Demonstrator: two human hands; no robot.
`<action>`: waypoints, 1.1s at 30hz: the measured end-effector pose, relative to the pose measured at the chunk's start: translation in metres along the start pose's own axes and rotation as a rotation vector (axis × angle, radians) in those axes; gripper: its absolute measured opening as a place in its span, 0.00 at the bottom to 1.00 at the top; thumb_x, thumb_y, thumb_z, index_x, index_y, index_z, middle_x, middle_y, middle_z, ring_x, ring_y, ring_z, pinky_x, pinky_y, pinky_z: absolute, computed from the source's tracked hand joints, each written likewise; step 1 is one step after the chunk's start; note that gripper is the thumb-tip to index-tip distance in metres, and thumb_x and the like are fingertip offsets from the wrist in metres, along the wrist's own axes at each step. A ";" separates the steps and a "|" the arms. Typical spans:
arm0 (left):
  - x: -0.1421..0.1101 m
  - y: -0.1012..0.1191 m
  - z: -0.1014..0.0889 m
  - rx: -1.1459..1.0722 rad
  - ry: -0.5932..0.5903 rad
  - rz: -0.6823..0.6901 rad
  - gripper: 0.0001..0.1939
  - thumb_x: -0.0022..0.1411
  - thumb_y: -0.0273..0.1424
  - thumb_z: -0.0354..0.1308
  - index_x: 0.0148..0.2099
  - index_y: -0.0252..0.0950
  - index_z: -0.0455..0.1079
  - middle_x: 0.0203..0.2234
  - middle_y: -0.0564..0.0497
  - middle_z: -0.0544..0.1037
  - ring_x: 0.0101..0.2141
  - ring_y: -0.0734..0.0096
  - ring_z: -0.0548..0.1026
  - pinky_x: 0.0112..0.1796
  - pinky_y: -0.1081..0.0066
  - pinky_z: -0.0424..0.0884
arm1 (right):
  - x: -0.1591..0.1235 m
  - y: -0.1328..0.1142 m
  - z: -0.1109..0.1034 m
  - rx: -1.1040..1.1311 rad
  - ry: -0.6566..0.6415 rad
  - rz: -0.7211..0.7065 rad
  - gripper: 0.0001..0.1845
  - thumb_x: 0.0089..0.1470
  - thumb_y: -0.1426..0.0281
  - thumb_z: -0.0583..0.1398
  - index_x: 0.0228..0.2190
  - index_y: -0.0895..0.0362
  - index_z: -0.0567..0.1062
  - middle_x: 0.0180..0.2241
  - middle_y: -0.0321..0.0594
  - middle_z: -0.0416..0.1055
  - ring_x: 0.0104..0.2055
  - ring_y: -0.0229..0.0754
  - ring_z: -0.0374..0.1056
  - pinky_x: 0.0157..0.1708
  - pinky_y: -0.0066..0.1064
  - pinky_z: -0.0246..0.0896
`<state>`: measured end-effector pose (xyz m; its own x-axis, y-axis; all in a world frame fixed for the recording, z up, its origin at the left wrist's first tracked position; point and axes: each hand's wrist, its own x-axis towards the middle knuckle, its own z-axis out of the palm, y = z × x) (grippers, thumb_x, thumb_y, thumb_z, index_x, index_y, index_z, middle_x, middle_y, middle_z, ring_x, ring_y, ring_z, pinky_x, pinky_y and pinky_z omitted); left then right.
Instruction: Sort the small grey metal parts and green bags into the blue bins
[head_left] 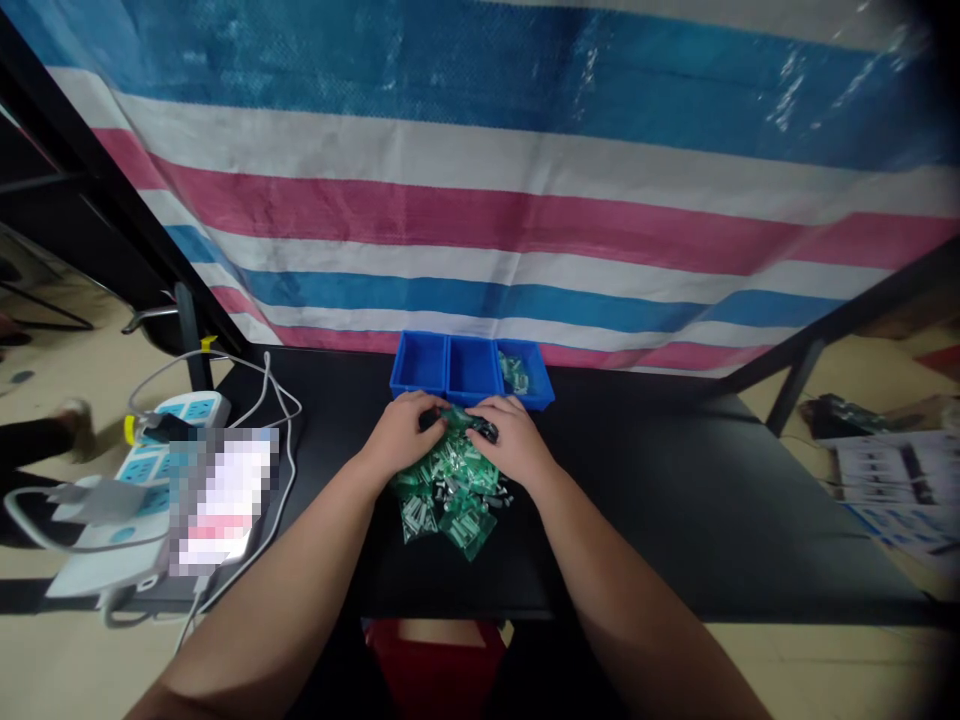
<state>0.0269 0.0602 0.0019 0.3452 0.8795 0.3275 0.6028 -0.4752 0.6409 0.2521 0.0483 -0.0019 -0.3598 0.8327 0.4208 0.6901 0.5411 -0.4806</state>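
Beneath the fingers [427, 408] of my left hand [403, 437] and right hand [510, 442], a heap of green plastic bags [450, 497] sits on the worktop [637, 500]; fingers curled, grip unclear. Light, slippery: I'd pinch a bag's edge.

A heap of small plastic packets [448, 495] lies on the table [645, 500], just in front of a three-compartment tray [471, 368], whose right compartment holds more packets [514, 372]. A power strip [139, 480] lies left of the heap, and a tarpaulin [480, 180] hangs behind the table.
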 end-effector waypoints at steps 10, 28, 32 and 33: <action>0.001 0.001 -0.004 -0.010 0.063 -0.016 0.09 0.62 0.30 0.57 0.44 0.41 0.76 0.37 0.50 0.79 0.40 0.62 0.77 0.40 0.65 0.72 | 0.001 0.009 -0.003 0.316 0.211 0.204 0.07 0.58 0.66 0.62 0.34 0.55 0.81 0.29 0.38 0.71 0.29 0.40 0.68 0.30 0.32 0.65; -0.002 0.007 -0.013 0.280 0.261 -0.019 0.17 0.60 0.32 0.59 0.53 0.46 0.74 0.55 0.49 0.74 0.58 0.52 0.68 0.57 0.52 0.62 | 0.031 0.053 -0.035 -0.329 0.267 0.206 0.17 0.61 0.65 0.56 0.47 0.53 0.80 0.53 0.46 0.74 0.55 0.54 0.65 0.56 0.46 0.58; -0.003 0.004 -0.010 0.305 0.192 -0.004 0.22 0.61 0.32 0.58 0.58 0.48 0.70 0.61 0.51 0.71 0.64 0.53 0.63 0.62 0.49 0.55 | 0.055 0.057 -0.036 -0.421 0.024 0.228 0.17 0.64 0.64 0.54 0.45 0.49 0.82 0.54 0.41 0.75 0.60 0.56 0.59 0.57 0.50 0.52; -0.003 0.002 -0.009 0.304 0.182 -0.006 0.22 0.61 0.32 0.58 0.58 0.49 0.70 0.62 0.51 0.71 0.64 0.53 0.63 0.63 0.48 0.53 | 0.058 0.059 -0.035 -0.441 -0.025 0.226 0.17 0.64 0.64 0.54 0.42 0.50 0.82 0.53 0.40 0.76 0.60 0.56 0.58 0.58 0.51 0.51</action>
<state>0.0209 0.0570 0.0083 0.2236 0.8593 0.4601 0.8003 -0.4313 0.4166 0.2944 0.1243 0.0212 -0.1814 0.9290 0.3225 0.9506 0.2497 -0.1844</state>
